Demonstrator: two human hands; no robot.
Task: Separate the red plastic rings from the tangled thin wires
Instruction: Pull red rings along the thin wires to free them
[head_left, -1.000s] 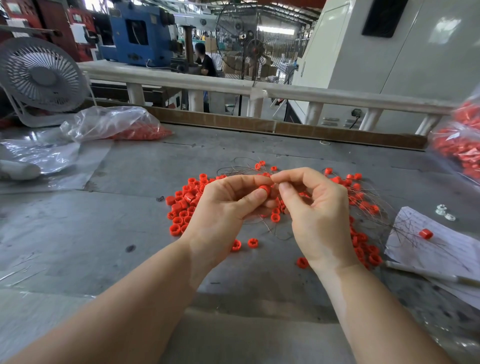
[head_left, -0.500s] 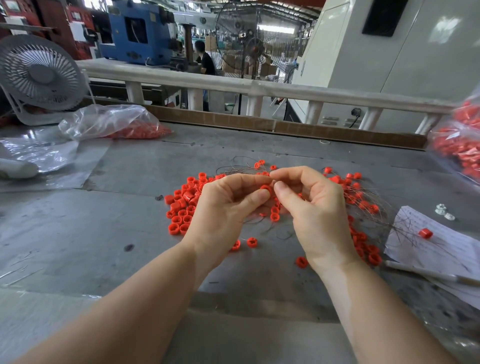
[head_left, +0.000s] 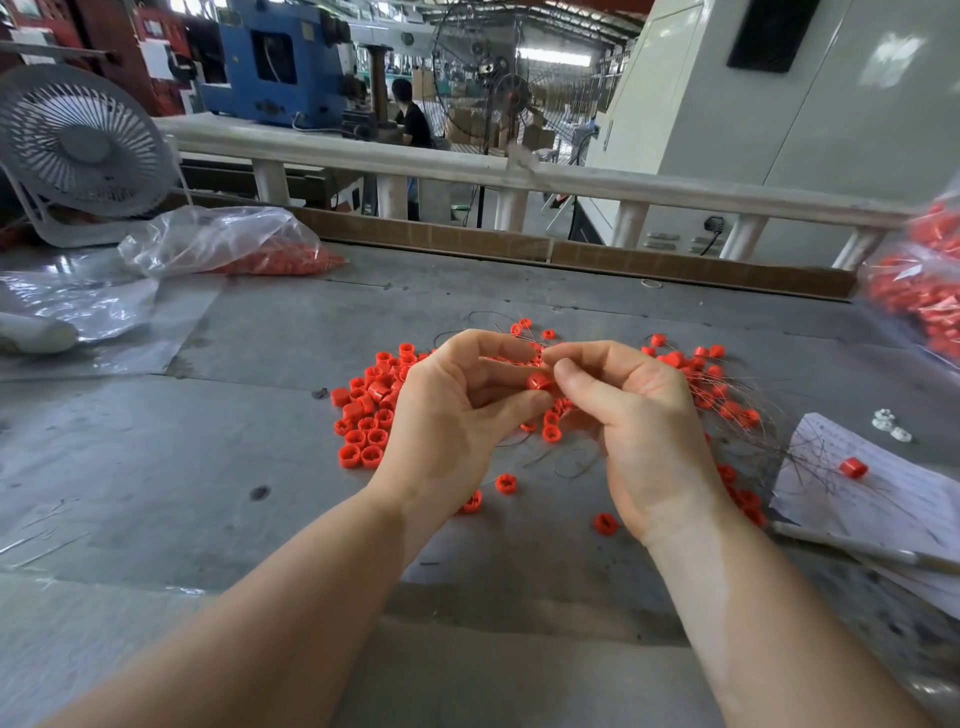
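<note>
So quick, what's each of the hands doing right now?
Left hand: fingers curled, pinching a red ring.
Right hand: fingers curled, pinching the same ring and a thin wire.

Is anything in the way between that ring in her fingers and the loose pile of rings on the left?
Nothing visible blocks it. The red ring sits between both hands' fingertips, and the loose pile lies just beyond the left hand. Whether a wire still threads it is unclear.

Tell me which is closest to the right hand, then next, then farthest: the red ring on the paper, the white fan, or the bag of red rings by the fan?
From the right hand:
1. Red ring on the paper, to its right.
2. Bag of red rings, far left.
3. White fan, back left corner.
</note>
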